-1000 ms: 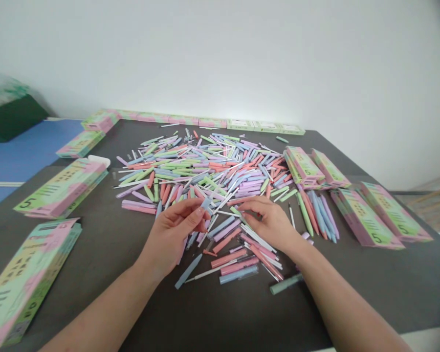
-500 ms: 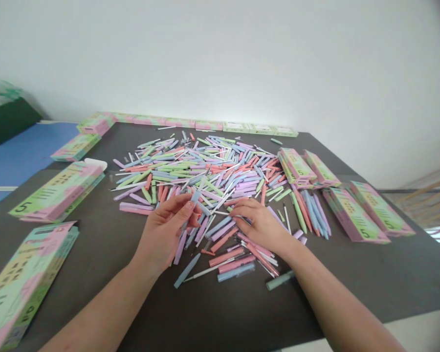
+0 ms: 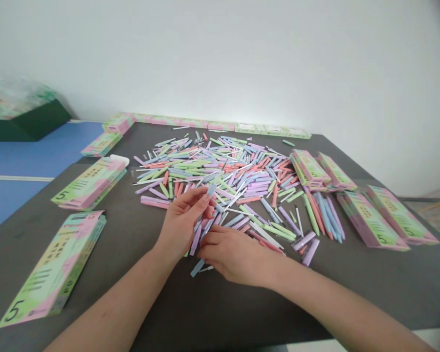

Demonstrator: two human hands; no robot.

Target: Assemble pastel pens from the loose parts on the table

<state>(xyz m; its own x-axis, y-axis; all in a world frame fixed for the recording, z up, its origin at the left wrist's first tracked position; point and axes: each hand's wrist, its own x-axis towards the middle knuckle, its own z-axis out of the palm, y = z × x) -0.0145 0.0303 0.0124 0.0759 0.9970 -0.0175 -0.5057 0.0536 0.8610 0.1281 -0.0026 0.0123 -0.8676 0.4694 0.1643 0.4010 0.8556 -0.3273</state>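
Observation:
My left hand (image 3: 183,220) is closed, with thumb and fingers pinching a light blue pen barrel (image 3: 211,190) above the near side of a large pile of pen parts (image 3: 238,168). My right hand (image 3: 238,254) lies low over the near edge of the pile, back upward, fingers curled together. Its fingertips are partly hidden, and what they hold, if anything, cannot be made out. Just left of those fingertips lies another blue pen piece (image 3: 197,268) beside a white refill (image 3: 206,269). Two purple caps (image 3: 310,252) rest to the right of my right hand.
Pastel pen boxes stand on the dark table (image 3: 190,313): a near-left box (image 3: 55,264), an open-flapped box (image 3: 91,183), and several at right, including one box (image 3: 370,220). More boxes (image 3: 194,123) line the wall. A row of pens (image 3: 324,215) lies right. A green bin (image 3: 33,122) stands left.
My right hand has moved left and nearer, lower over the front of the pile beside my left hand. My left hand still pinches the blue barrel. The whole view has shifted slightly.

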